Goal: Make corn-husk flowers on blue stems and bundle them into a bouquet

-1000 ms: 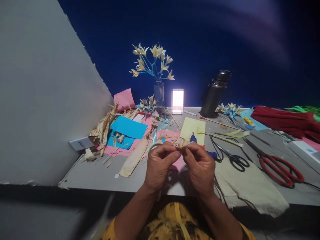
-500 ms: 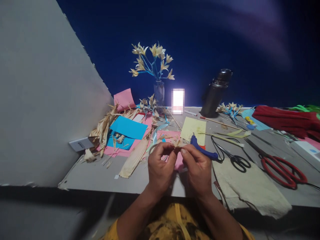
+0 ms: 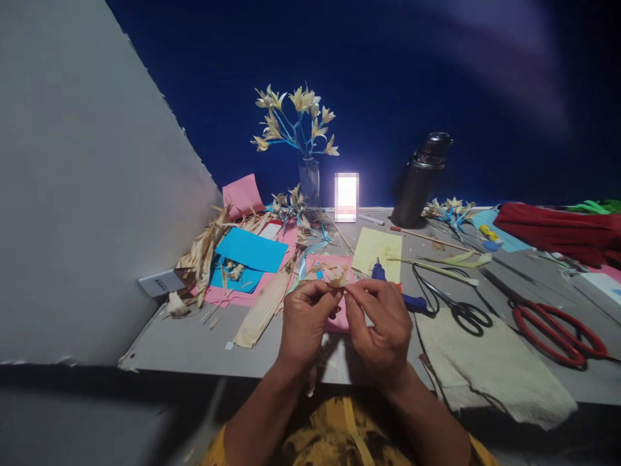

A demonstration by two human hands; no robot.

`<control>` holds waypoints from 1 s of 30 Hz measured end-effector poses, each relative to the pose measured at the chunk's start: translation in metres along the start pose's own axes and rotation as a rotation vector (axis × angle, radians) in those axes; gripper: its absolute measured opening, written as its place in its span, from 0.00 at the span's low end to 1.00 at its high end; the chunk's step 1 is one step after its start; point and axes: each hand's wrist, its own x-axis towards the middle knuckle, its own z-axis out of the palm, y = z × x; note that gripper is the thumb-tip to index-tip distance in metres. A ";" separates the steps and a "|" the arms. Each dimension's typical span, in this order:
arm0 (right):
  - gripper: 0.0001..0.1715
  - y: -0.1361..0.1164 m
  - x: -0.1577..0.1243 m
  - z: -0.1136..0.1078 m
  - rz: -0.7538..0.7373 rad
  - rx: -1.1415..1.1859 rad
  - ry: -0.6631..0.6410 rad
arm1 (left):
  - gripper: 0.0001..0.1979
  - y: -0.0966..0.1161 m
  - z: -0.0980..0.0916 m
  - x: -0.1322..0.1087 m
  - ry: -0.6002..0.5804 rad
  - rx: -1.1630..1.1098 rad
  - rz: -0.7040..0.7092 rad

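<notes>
My left hand (image 3: 305, 323) and my right hand (image 3: 383, 323) meet above the near part of the table, fingertips almost touching. Between them is a small pale dried-husk flower (image 3: 338, 279), its petals pointing away from me. The left thumb and forefinger pinch its base, and the right thumb and fingers close on the same spot. Fingers hide most of its lower end. Just beyond the right hand lies a blue glue gun (image 3: 413, 302), partly covered by that hand. Pink paper (image 3: 334, 321) lies under the hands.
Right of my hands are black-handled scissors (image 3: 468, 317), red-handled scissors (image 3: 557, 333) and a pale cloth (image 3: 499, 369). A dark flask (image 3: 418, 188) and a glass vase (image 3: 309, 184) of husk flowers stand at the back. Dried husks (image 3: 264, 310) and blue paper (image 3: 251, 249) lie left.
The right hand has turned, its fingers now reaching further left over the flower's base. The flower shows more clearly beyond the fingertips. The view has shifted slightly.
</notes>
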 end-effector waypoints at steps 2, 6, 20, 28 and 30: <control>0.11 0.002 0.001 -0.001 -0.038 -0.020 -0.020 | 0.09 0.003 0.002 0.000 -0.044 -0.113 -0.069; 0.14 0.003 0.004 -0.005 -0.036 0.042 -0.036 | 0.08 0.012 0.005 -0.001 -0.246 -0.361 -0.235; 0.05 0.001 0.020 -0.017 0.249 0.217 -0.137 | 0.09 0.011 0.007 -0.001 -0.322 -0.416 -0.338; 0.06 0.001 0.013 -0.010 0.099 0.163 -0.066 | 0.14 0.006 0.011 -0.003 -0.126 -0.288 -0.173; 0.06 0.002 0.011 -0.009 0.065 0.151 -0.054 | 0.15 0.002 0.012 -0.004 -0.055 -0.218 -0.090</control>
